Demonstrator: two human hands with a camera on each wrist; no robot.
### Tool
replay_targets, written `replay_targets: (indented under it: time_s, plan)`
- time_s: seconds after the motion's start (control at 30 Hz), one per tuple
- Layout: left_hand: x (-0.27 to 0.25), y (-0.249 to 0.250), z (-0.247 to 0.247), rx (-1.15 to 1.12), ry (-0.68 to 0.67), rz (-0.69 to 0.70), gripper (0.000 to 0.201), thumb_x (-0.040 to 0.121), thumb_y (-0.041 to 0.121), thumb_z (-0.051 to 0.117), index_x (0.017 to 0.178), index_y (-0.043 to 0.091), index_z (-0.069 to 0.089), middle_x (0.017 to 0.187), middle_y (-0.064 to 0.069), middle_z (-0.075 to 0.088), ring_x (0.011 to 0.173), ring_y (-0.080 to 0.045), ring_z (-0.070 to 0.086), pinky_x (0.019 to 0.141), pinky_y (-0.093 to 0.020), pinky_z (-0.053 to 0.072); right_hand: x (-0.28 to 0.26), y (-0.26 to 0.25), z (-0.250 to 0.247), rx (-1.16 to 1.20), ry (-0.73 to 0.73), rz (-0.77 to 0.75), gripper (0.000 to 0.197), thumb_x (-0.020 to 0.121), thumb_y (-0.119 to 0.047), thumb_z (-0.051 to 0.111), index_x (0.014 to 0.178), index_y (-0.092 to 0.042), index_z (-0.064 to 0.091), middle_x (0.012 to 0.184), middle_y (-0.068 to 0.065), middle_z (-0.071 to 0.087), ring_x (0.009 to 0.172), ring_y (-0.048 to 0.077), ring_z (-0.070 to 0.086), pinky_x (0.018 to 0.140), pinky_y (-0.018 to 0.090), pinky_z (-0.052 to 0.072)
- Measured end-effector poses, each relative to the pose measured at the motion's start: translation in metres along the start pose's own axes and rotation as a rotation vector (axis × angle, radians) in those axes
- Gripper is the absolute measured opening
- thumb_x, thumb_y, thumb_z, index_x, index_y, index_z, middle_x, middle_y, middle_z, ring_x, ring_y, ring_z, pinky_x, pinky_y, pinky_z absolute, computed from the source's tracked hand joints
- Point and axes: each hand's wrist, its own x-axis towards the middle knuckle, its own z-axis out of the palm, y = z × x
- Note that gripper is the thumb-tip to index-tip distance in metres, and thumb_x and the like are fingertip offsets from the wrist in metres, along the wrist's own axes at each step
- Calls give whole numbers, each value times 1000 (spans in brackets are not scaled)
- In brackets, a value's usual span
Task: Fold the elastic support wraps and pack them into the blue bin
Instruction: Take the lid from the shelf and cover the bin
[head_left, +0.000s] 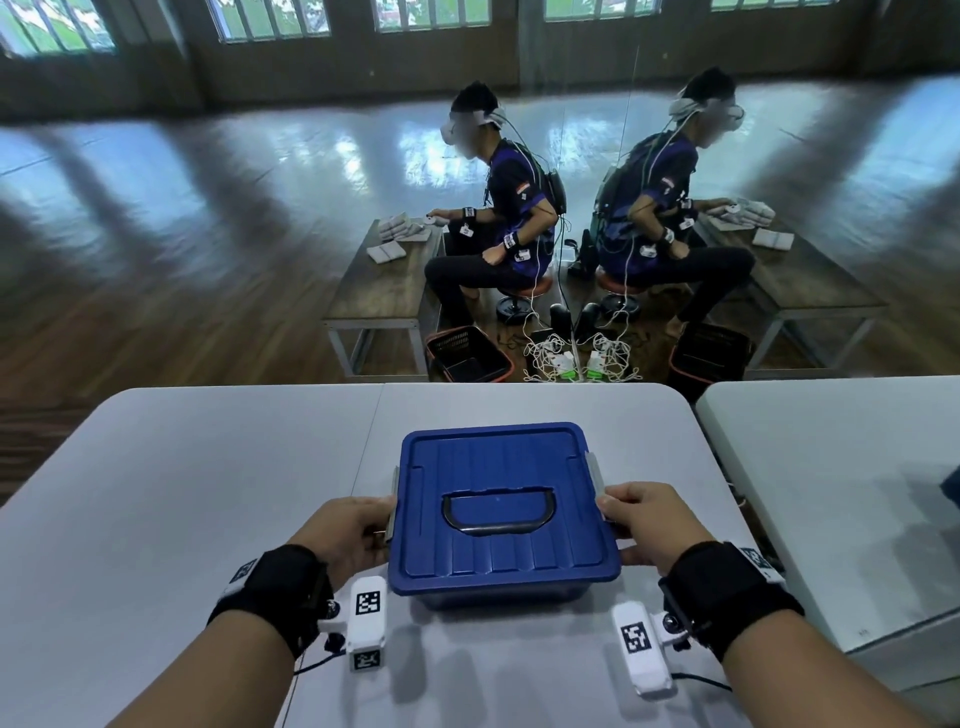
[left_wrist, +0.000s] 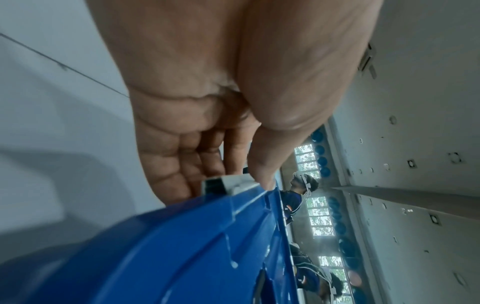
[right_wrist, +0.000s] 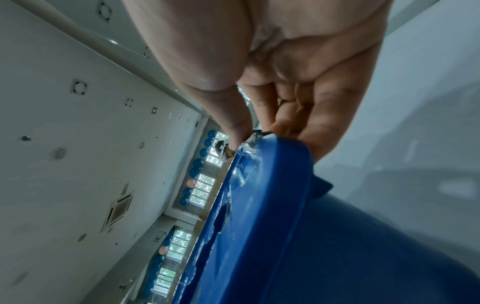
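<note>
Two hands flank the lidded blue bin (head_left: 501, 512) mid-counter (head_left: 208, 467): left hand (head_left: 345, 530) at nine o'clock, right hand (head_left: 652, 522) at three, each grip pinching a grey side latch (left_wrist: 231, 182); no wraps visible.

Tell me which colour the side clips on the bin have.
The clips are light grey against the blue bin, clearest in the head view.
</note>
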Motion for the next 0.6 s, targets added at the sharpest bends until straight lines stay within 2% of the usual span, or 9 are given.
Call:
replay_targets:
  time_s: [0.07,0.17,0.2,0.27,0.33,0.4,0.5,0.57,0.6]
  plan:
    - [1,2,1,16,6,-5,28,97,11,62,114,-11,66,104,-24,68,93,-36,66,82,-46,61,2,1,3,-22,-24,15,19,100,-10,57,104,6,67,90,18,69,76,25,71,63,43,62]
    - [1,5,3,15,-18,-34,28,98,11,61,114,-12,63,112,-27,69,104,-43,69,86,-53,60,5,2,6,-36,-27,24,20,101,-12,56,106,5,65,100,24,70,84,30,71,68,50,62]
    - [0,7,3,16,-28,-42,25,98,10,61,112,-12,63,111,-29,70,102,-43,70,83,-52,60,6,3,6,-40,-24,26,20,101,-13,56,106,5,65,100,24,70,86,31,70,70,52,62]
    - [-1,9,6,55,-22,-40,21,97,8,63,103,-12,63,102,-29,72,90,-39,72,72,-46,63,7,5,7,-45,-18,27,19,101,-14,57,104,3,65,99,24,70,86,32,70,72,55,62]
    - [-1,8,11,156,37,-10,16,93,7,68,87,-6,61,83,-23,72,72,-32,71,62,-38,61,7,6,8,-40,-16,28,18,100,-15,58,101,1,66,96,22,70,84,32,69,72,55,62]
    - [2,6,14,224,94,32,23,91,8,71,74,2,57,69,-16,68,62,-27,68,57,-34,58,8,7,8,-40,-11,34,18,100,-15,59,101,2,65,94,21,69,83,31,68,71,55,62]
    - [4,3,11,241,86,60,26,90,11,73,70,5,57,68,-15,68,62,-26,67,61,-35,57,10,5,10,-68,-11,33,19,99,-16,60,100,2,63,92,19,68,79,29,68,69,50,62]
    - [4,3,9,238,77,61,26,90,11,74,70,5,58,69,-15,69,62,-26,67,62,-36,58,13,3,14,-214,21,-19,18,96,-17,64,88,-2,59,80,14,63,69,24,63,61,38,59]
    - [4,3,9,237,80,60,25,90,11,74,71,5,58,69,-15,69,63,-26,68,63,-36,58,15,3,17,-332,51,-64,22,94,-16,66,79,-6,55,72,9,58,63,20,57,56,32,52]
